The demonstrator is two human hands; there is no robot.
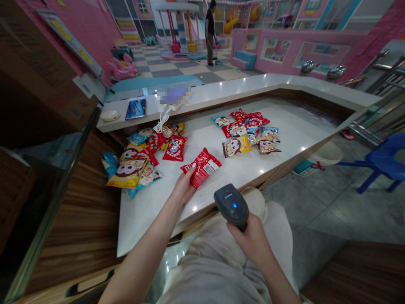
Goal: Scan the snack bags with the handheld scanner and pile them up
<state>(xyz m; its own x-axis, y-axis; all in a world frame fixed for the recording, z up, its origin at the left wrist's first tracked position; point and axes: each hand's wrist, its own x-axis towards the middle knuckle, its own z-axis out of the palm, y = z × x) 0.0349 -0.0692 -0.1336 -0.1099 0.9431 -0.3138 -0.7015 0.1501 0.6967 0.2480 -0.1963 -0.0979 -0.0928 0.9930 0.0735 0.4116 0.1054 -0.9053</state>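
My left hand (pixel 186 185) grips a red snack bag (pixel 202 166) by its left side, thumb on top, with a white barcode label facing up. In my right hand (pixel 251 234) is a dark grey barcode scanner (pixel 230 202), held by its handle in front of the counter edge. A blue light glows on its top, and its head points toward the red bag, apart from it. A heap of snack bags (pixel 129 169) in yellow, red and blue lies left of my left hand. Another group of snack bags (pixel 237 145) lies to the right on the white counter (pixel 196 207).
A raised ledge (pixel 218 90) runs along the back, bearing a phone (pixel 136 109), a white rounded object (pixel 109 115) and a white cable (pixel 163 118). At right stand a bucket (pixel 325 158) and a blue stool (pixel 387 158). A person (pixel 210 33) stands on the checkered floor beyond.
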